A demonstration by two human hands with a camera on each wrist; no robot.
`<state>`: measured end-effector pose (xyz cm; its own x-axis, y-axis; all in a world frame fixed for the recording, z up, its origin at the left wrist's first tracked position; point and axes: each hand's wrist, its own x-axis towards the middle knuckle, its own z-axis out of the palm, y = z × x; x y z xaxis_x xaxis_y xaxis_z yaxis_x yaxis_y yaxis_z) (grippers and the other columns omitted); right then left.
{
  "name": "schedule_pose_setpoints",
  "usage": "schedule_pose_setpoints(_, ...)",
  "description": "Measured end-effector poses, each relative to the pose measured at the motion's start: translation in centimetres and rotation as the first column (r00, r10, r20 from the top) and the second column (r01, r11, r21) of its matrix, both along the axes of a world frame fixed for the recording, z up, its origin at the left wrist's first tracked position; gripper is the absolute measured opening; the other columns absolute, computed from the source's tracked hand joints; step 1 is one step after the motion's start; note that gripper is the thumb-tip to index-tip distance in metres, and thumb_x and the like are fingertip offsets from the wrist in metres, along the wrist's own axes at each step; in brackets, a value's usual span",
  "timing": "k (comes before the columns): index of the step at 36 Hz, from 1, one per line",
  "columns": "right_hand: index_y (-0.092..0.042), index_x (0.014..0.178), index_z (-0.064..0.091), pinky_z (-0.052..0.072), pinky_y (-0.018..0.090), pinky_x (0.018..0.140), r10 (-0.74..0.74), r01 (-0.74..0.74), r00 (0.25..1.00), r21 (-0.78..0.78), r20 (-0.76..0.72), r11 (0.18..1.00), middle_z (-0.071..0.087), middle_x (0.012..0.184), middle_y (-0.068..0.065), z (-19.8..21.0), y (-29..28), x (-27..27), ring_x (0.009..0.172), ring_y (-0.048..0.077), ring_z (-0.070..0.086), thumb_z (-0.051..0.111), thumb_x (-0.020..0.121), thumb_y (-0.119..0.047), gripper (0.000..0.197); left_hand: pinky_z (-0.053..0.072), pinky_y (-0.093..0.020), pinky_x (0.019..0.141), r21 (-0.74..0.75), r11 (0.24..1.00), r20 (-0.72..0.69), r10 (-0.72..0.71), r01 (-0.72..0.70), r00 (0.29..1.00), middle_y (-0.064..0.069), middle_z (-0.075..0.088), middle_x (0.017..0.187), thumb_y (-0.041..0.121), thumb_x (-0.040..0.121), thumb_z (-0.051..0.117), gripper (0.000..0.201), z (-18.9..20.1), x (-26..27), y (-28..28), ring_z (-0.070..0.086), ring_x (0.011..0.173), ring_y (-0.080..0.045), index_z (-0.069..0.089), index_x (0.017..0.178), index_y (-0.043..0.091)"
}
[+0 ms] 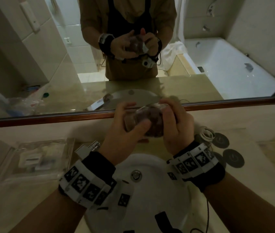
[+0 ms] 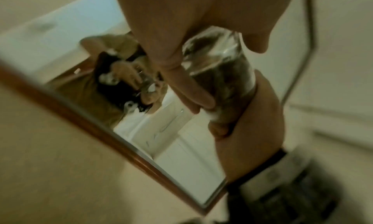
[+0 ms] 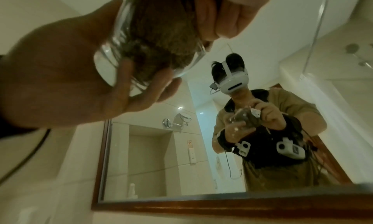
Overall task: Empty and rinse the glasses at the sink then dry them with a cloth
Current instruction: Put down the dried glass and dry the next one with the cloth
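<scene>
Over the white sink (image 1: 160, 190) I hold a clear glass (image 1: 140, 115) on its side between both hands. A brown cloth (image 1: 152, 125) is stuffed inside it. My left hand (image 1: 125, 132) wraps round the base end, thumb across the wall. My right hand (image 1: 175, 123) grips the cloth at the mouth, fingers pushed in. In the left wrist view the glass (image 2: 218, 55) and cloth (image 2: 228, 87) sit between my left hand (image 2: 177, 28) and right hand (image 2: 256, 119). The right wrist view shows my left hand (image 3: 70, 77) cupping the glass (image 3: 111, 52), the cloth (image 3: 161, 33) under my right hand (image 3: 232, 12).
A chrome faucet (image 1: 89, 147) stands behind the basin at left. A clear tray (image 1: 41, 158) of toiletries lies on the counter's left. Dark round coasters (image 1: 232, 158) and a small glassy object (image 1: 204, 133) lie to the right. A wood-framed mirror (image 1: 49, 119) is close ahead.
</scene>
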<state>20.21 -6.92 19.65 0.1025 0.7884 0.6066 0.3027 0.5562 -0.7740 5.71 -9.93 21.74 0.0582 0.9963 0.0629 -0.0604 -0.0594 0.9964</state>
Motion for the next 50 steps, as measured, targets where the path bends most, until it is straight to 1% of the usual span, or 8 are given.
schedule_pose_setpoints(6, -0.001, 0.104, 0.063, 0.04, 0.007, 0.068, 0.035, -0.041, 0.986, 0.033, 0.162, 0.999, 0.059, 0.086, -0.004, -0.3, -0.2, 0.0, 0.075, 0.001, 0.051, 0.039, 0.091, -0.033, 0.042, 0.057, -0.04, 0.066, -0.406, 0.91, 0.238, 0.013, 0.087, 0.971, -0.012, 0.071, 0.112, 0.051, 0.072, 0.061, 0.05, 0.7, -0.2, 0.6, 0.07, 0.086, -0.027, 0.069, 0.11, 0.018)
schedule_pose_setpoints(15, 0.0, 0.115, 0.062, 0.055, 0.037, 0.071, 0.068, -0.072, 0.995, 0.051, 0.08, 0.996, 0.068, 0.095, 0.007, 0.4, -0.5, 0.0, 0.082, 0.021, 0.066, 0.032, 0.093, -0.031, 0.048, 0.052, -0.014, 0.068, 0.149, 0.984, -0.236, 0.128, -0.094, 0.963, 0.013, 0.07, 0.095, 0.045, 0.072, 0.078, 0.036, 1.4, -0.5, -0.3, 0.068, 0.086, 0.002, 0.067, 0.104, 0.034)
schedule_pose_setpoints(24, -0.013, 0.112, 0.062, 0.056, 0.038, 0.073, 0.036, -0.032, 0.998, 0.066, -0.058, 0.997, 0.061, 0.098, -0.009, 1.4, -1.7, 0.3, 0.087, 0.01, 0.062, 0.034, 0.091, -0.03, 0.039, 0.039, -0.006, 0.089, 0.624, 0.772, -0.515, 0.288, 0.122, 0.808, 0.009, 0.058, 0.107, 0.044, 0.077, 0.067, 0.051, 1.9, 0.0, -0.9, 0.053, 0.096, 0.0, 0.062, 0.119, 0.015)
schedule_pose_setpoints(30, -0.003, 0.103, 0.067, 0.047, 0.011, 0.062, -0.04, 0.043, 0.999, 0.146, -0.026, 0.988, 0.063, 0.083, -0.006, 3.2, -2.3, 0.4, 0.072, 0.001, 0.059, 0.04, 0.092, -0.029, 0.039, 0.057, -0.026, 0.067, 0.012, 0.996, 0.058, 0.086, -0.087, 0.995, -0.002, 0.058, 0.124, 0.047, 0.071, 0.077, 0.055, 3.1, 1.6, -2.8, 0.066, 0.102, -0.017, 0.05, 0.117, 0.036)
schedule_pose_setpoints(34, -0.002, 0.106, 0.067, 0.051, 0.022, 0.067, -0.088, 0.069, 0.992, 0.191, 0.094, 0.979, 0.068, 0.087, 0.001, 3.1, -2.5, 1.0, 0.077, 0.01, 0.062, 0.044, 0.092, -0.031, 0.04, 0.057, -0.043, 0.087, -0.397, 0.892, 0.397, -0.046, 0.216, 0.917, -0.015, 0.066, 0.124, 0.057, 0.079, 0.056, 0.062, 4.0, 1.4, -2.5, 0.067, 0.1, -0.026, 0.063, 0.125, 0.016)
schedule_pose_setpoints(37, -0.001, 0.108, 0.065, 0.048, 0.021, 0.074, -0.068, 0.032, 0.985, 0.216, 0.161, 0.976, 0.07, 0.096, 0.008, 2.3, -2.9, 1.3, 0.085, 0.015, 0.062, 0.042, 0.092, -0.029, 0.04, 0.053, -0.046, 0.092, -0.432, 0.88, 0.336, -0.048, 0.199, 0.941, -0.017, 0.068, 0.121, 0.054, 0.084, 0.054, 0.059, 4.0, 1.1, -2.7, 0.066, 0.1, -0.029, 0.063, 0.126, 0.013)
schedule_pose_setpoints(42, -0.004, 0.111, 0.063, 0.046, 0.024, 0.075, -0.038, 0.027, 0.993, 0.1, 0.115, 0.995, 0.067, 0.099, 0.007, 1.8, -3.4, 0.8, 0.086, 0.013, 0.06, 0.034, 0.094, -0.033, 0.044, 0.052, -0.027, 0.048, -0.345, 0.938, 0.212, 0.057, 0.02, 0.976, -0.009, 0.066, 0.097, 0.039, 0.093, 0.057, 0.038, 4.3, 1.7, -3.7, 0.067, 0.07, -0.015, 0.061, 0.118, 0.011)
schedule_pose_setpoints(50, -0.012, 0.109, 0.062, 0.055, 0.039, 0.069, -0.031, 0.03, 0.999, 0.016, 0.017, 0.999, 0.067, 0.091, 0.003, 2.2, -4.2, -0.1, 0.079, 0.019, 0.064, 0.026, 0.094, -0.039, 0.047, 0.057, -0.033, 0.054, -0.067, 0.986, 0.039, 0.153, -0.15, 0.988, -0.01, 0.067, 0.111, 0.028, 0.091, 0.065, 0.026, 4.0, 1.5, -4.9, 0.073, 0.086, -0.023, 0.063, 0.114, 0.016)
